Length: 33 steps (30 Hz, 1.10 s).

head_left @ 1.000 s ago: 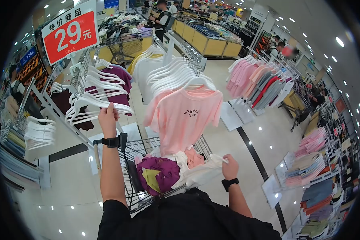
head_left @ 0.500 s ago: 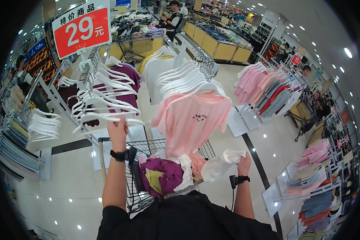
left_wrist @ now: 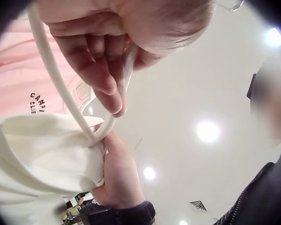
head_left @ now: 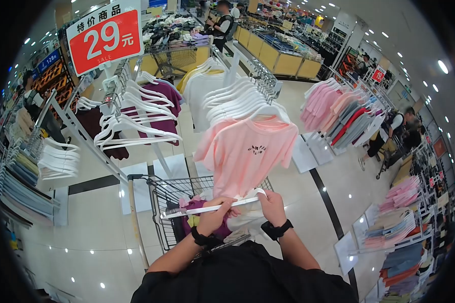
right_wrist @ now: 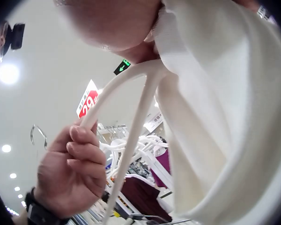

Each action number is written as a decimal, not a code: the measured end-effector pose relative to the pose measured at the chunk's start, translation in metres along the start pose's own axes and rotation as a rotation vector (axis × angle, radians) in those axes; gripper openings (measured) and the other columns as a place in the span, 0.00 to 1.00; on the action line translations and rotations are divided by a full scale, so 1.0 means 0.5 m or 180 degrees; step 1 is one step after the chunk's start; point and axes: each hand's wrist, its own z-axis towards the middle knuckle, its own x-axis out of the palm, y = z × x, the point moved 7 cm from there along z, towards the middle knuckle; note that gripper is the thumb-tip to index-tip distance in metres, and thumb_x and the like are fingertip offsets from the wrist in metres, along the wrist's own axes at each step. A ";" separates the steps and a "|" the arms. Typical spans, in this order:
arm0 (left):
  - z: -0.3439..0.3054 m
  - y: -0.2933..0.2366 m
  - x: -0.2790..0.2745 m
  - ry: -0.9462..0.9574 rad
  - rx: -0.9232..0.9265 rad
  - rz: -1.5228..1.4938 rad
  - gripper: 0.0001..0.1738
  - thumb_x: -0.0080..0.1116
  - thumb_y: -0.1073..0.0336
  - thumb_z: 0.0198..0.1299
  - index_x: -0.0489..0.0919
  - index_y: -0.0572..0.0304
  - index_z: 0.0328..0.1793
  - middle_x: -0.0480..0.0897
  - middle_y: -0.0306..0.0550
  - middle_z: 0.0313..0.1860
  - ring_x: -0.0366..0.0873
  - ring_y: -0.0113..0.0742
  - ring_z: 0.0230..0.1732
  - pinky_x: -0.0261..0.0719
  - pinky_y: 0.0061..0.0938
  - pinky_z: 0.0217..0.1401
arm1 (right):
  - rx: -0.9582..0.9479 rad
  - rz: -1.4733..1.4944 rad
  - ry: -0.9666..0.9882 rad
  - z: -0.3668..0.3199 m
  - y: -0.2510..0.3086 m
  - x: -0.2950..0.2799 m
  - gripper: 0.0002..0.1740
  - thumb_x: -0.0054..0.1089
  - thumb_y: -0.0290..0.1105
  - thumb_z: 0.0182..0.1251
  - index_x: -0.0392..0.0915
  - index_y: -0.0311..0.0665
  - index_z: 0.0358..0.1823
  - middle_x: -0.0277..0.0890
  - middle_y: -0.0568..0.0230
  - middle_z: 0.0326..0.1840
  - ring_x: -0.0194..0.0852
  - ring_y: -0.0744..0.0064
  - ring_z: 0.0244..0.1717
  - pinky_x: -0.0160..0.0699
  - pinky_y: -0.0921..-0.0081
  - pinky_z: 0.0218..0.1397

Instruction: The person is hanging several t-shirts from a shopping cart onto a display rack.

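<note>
Over the cart, my left hand (head_left: 215,216) grips one arm of a white clothes hanger (head_left: 183,212) with curled fingers. Its metal hook (right_wrist: 39,136) sticks out past that hand in the right wrist view. My right hand (head_left: 273,208) pinches a white garment (left_wrist: 47,152) at its edge. The hanger's other end meets the cloth right at the right thumb, partly hidden by the fabric. The garment hangs down in loose folds. Behind the hands, a pink T-shirt (head_left: 253,146) with dark lettering hangs at the front of a rack.
A wire shopping cart (head_left: 159,202) stands before me, with a purple garment (head_left: 222,230) and other clothes inside. Bare white hangers (head_left: 136,132) hang on the left rack under a red and white sale sign (head_left: 104,38). More clothes racks (head_left: 344,108) and people are farther off.
My left hand has drawn a hanger off the left rack and brought it right, over the cart. The right hand has moved inward with the white garment, and the two now meet.
</note>
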 end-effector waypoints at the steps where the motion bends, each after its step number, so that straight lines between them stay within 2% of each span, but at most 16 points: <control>1: 0.003 -0.001 -0.010 0.0001 -0.0038 0.0099 0.16 0.50 0.63 0.82 0.83 0.72 0.53 0.90 0.49 0.38 0.86 0.27 0.35 0.82 0.21 0.38 | -0.0364 -0.0663 -0.0141 -0.006 0.041 -0.002 0.11 0.58 0.31 0.73 0.87 0.33 0.44 0.85 0.60 0.36 0.84 0.62 0.33 0.79 0.65 0.40; 2: 0.006 -0.005 -0.020 -0.0012 -0.0021 0.0092 0.16 0.50 0.63 0.82 0.83 0.72 0.53 0.90 0.49 0.38 0.86 0.27 0.35 0.82 0.21 0.38 | -0.0733 -0.1325 -0.0282 -0.010 0.070 0.001 0.09 0.60 0.32 0.71 0.87 0.36 0.41 0.83 0.61 0.34 0.82 0.58 0.30 0.78 0.62 0.38; 5: 0.005 0.032 -0.021 0.0406 -0.0390 0.0275 0.15 0.50 0.63 0.82 0.82 0.70 0.52 0.89 0.47 0.36 0.85 0.26 0.34 0.82 0.21 0.38 | -0.1424 -0.1560 -0.0241 -0.019 0.090 0.030 0.07 0.63 0.33 0.69 0.87 0.39 0.39 0.80 0.61 0.32 0.79 0.51 0.29 0.77 0.60 0.38; 8: 0.003 0.039 0.003 0.0424 -0.0371 0.0013 0.15 0.51 0.63 0.82 0.81 0.69 0.53 0.89 0.47 0.36 0.85 0.26 0.34 0.82 0.20 0.38 | -0.1889 -0.0895 -0.0136 -0.037 0.110 0.079 0.07 0.63 0.34 0.68 0.87 0.40 0.38 0.78 0.59 0.31 0.79 0.53 0.30 0.76 0.59 0.39; 10: 0.003 0.056 0.001 0.0467 -0.0391 -0.0122 0.14 0.51 0.63 0.82 0.80 0.69 0.57 0.89 0.47 0.37 0.86 0.26 0.36 0.82 0.20 0.38 | -0.1668 -0.0742 0.0023 -0.041 0.104 0.091 0.09 0.61 0.35 0.70 0.85 0.38 0.37 0.79 0.55 0.33 0.79 0.52 0.33 0.74 0.59 0.39; 12: 0.002 0.068 -0.005 0.0439 -0.0457 -0.0290 0.15 0.52 0.66 0.81 0.76 0.69 0.65 0.89 0.48 0.43 0.88 0.29 0.40 0.84 0.21 0.41 | -0.0582 -0.0733 0.0265 -0.015 0.029 0.100 0.11 0.60 0.35 0.72 0.83 0.36 0.37 0.78 0.53 0.30 0.79 0.51 0.34 0.72 0.59 0.38; 13: -0.001 0.042 0.016 0.0570 -0.0595 -0.0283 0.19 0.54 0.69 0.79 0.71 0.69 0.72 0.89 0.53 0.52 0.88 0.34 0.53 0.86 0.26 0.54 | -0.0588 -0.0740 0.0273 -0.002 0.007 0.098 0.11 0.60 0.35 0.72 0.83 0.36 0.37 0.78 0.53 0.30 0.79 0.51 0.34 0.72 0.59 0.38; 16: -0.036 -0.002 0.057 0.1039 -0.0672 -0.0775 0.27 0.55 0.72 0.78 0.66 0.69 0.79 0.86 0.54 0.60 0.83 0.37 0.65 0.80 0.30 0.68 | -0.0709 -0.0635 -0.0383 0.035 -0.049 0.040 0.16 0.58 0.39 0.77 0.80 0.32 0.35 0.75 0.47 0.26 0.76 0.52 0.30 0.70 0.60 0.36; 18: -0.055 -0.006 0.043 0.1279 -0.0634 -0.0878 0.29 0.56 0.69 0.78 0.66 0.67 0.82 0.86 0.51 0.63 0.78 0.34 0.69 0.74 0.30 0.73 | -0.0377 -0.0224 -0.0380 0.055 -0.083 -0.005 0.19 0.56 0.40 0.81 0.83 0.31 0.38 0.79 0.52 0.27 0.76 0.64 0.29 0.71 0.65 0.37; 20: -0.085 0.021 0.048 0.2394 -0.0651 0.0478 0.29 0.57 0.67 0.78 0.67 0.64 0.82 0.86 0.48 0.64 0.80 0.31 0.66 0.75 0.28 0.71 | -0.0368 0.0171 -0.0260 0.049 -0.053 -0.034 0.18 0.55 0.38 0.83 0.84 0.29 0.42 0.82 0.60 0.34 0.76 0.72 0.36 0.73 0.70 0.42; 22: -0.090 0.069 0.037 0.2324 -0.0968 0.0304 0.27 0.60 0.63 0.77 0.73 0.64 0.77 0.87 0.49 0.61 0.81 0.29 0.64 0.75 0.27 0.71 | -0.0355 0.0574 -0.0139 0.031 -0.019 -0.038 0.18 0.54 0.37 0.84 0.85 0.27 0.46 0.85 0.68 0.41 0.76 0.80 0.42 0.75 0.76 0.47; 25: -0.038 0.115 -0.028 0.0644 -0.0531 0.1337 0.33 0.67 0.57 0.71 0.72 0.65 0.77 0.84 0.53 0.62 0.81 0.35 0.63 0.77 0.31 0.67 | -0.0556 0.1097 -0.0182 0.006 0.020 -0.009 0.17 0.57 0.38 0.84 0.87 0.31 0.50 0.86 0.70 0.39 0.75 0.83 0.39 0.75 0.78 0.46; 28: 0.008 0.139 -0.030 0.0208 -0.0304 0.1471 0.36 0.68 0.55 0.70 0.70 0.65 0.78 0.83 0.53 0.60 0.81 0.37 0.61 0.78 0.32 0.66 | -0.0490 0.1302 0.0011 -0.023 0.024 0.039 0.17 0.57 0.38 0.84 0.86 0.30 0.50 0.86 0.68 0.38 0.78 0.84 0.42 0.76 0.83 0.48; 29: 0.026 0.170 -0.017 0.0353 -0.0035 0.0907 0.31 0.69 0.56 0.69 0.75 0.63 0.73 0.84 0.51 0.58 0.83 0.38 0.57 0.80 0.34 0.62 | -0.0472 0.1257 0.0276 -0.034 0.025 0.064 0.18 0.56 0.40 0.84 0.84 0.30 0.50 0.85 0.67 0.41 0.79 0.82 0.44 0.76 0.81 0.51; 31: 0.041 0.177 -0.006 0.0639 -0.0091 0.1233 0.28 0.68 0.56 0.69 0.77 0.62 0.69 0.85 0.51 0.57 0.84 0.38 0.57 0.81 0.35 0.60 | -0.0123 0.1606 0.0900 -0.057 0.032 0.111 0.19 0.54 0.42 0.85 0.82 0.30 0.52 0.84 0.67 0.45 0.79 0.81 0.47 0.76 0.80 0.54; 33: 0.038 0.218 -0.005 0.1031 -0.0405 0.1317 0.19 0.68 0.59 0.67 0.84 0.60 0.59 0.89 0.51 0.52 0.87 0.39 0.54 0.82 0.38 0.55 | -0.0331 0.1496 0.0901 -0.065 0.048 0.120 0.18 0.54 0.41 0.85 0.82 0.31 0.51 0.84 0.67 0.46 0.78 0.82 0.48 0.76 0.80 0.55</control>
